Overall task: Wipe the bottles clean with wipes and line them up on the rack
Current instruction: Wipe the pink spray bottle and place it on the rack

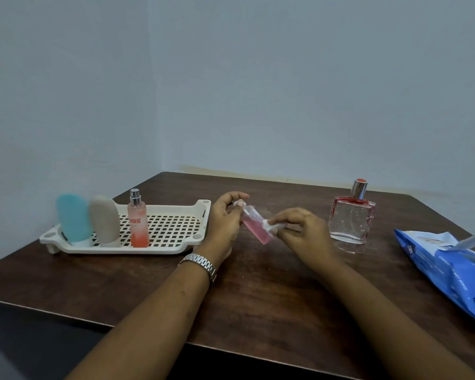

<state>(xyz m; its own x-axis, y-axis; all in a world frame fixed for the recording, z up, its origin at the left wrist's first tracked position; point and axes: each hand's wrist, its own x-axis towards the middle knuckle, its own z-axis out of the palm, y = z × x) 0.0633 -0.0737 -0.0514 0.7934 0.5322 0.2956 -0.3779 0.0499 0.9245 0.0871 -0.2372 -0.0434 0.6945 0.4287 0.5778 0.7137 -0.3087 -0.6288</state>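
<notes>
Pink bottle [255, 226] is up off the tabletop [258, 283], held between both hands. Its long axis is tilted, cap end up-left and base down-right. Left hand [225, 218] pinches the cap end, right hand [299, 229] pinches a wipe [270, 225] against the lower body. Rack [200, 212] sits just left of the left hand, so I'd guess that hand does the drop-off.

Count: five bottles (blue bottle [73, 218], beige bottle [104, 219] and orange spray bottle [138, 223] standing racked, one in hand, square glass bottle [351, 223] waiting on the right), one wipe, one wipes pack [450, 270].
</notes>
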